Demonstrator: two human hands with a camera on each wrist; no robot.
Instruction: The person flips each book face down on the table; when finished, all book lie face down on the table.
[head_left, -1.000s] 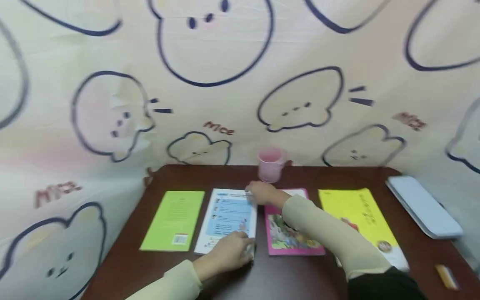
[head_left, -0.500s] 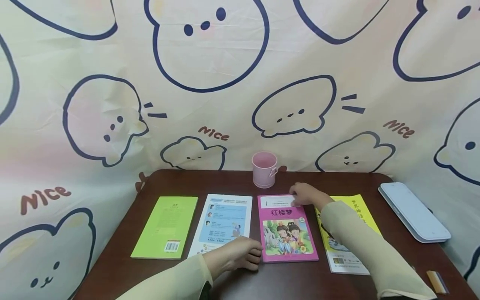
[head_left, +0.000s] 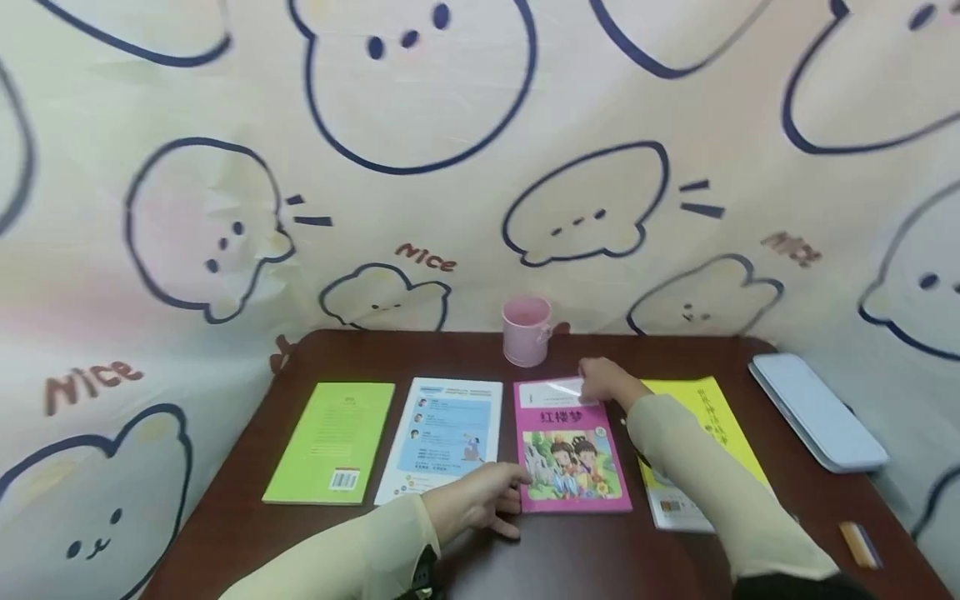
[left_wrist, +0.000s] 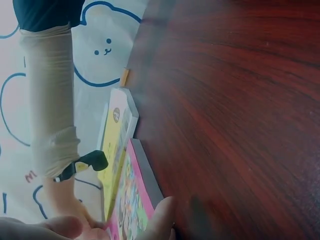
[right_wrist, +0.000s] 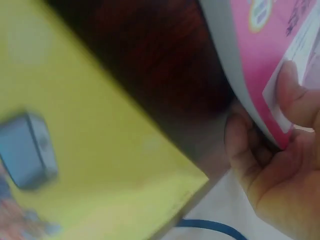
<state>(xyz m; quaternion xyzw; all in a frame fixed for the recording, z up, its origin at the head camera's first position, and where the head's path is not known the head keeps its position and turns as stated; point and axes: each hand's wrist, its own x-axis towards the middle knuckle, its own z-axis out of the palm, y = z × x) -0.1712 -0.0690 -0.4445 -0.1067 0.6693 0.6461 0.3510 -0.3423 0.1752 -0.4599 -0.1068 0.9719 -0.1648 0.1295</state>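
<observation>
In the head view a pink picture-book (head_left: 573,467) lies flat on the dark wooden table, two cartoon figures on its cover. My right hand (head_left: 606,383) pinches its far right corner. The right wrist view shows the thumb (right_wrist: 292,92) on top of the cover and fingers beneath the lifted corner. My left hand (head_left: 483,500) is at the near left corner, fingertips touching it, fingers loosely spread. Seen from the left wrist, the thumb (left_wrist: 161,215) lies along the book's near edge. A white-and-blue book (head_left: 450,429) lies just left, partly behind the left hand.
A green book (head_left: 330,442) lies at the left and a yellow book (head_left: 705,417) at the right, partly under the right sleeve. Behind stands a pink cup (head_left: 527,333). At the right edge are a pale blue case (head_left: 817,412) and a small striped block (head_left: 860,546).
Both hands have moved right from the white-and-blue book to the pink book. The right hand now grips its far right corner; the left has come to its near left corner.
</observation>
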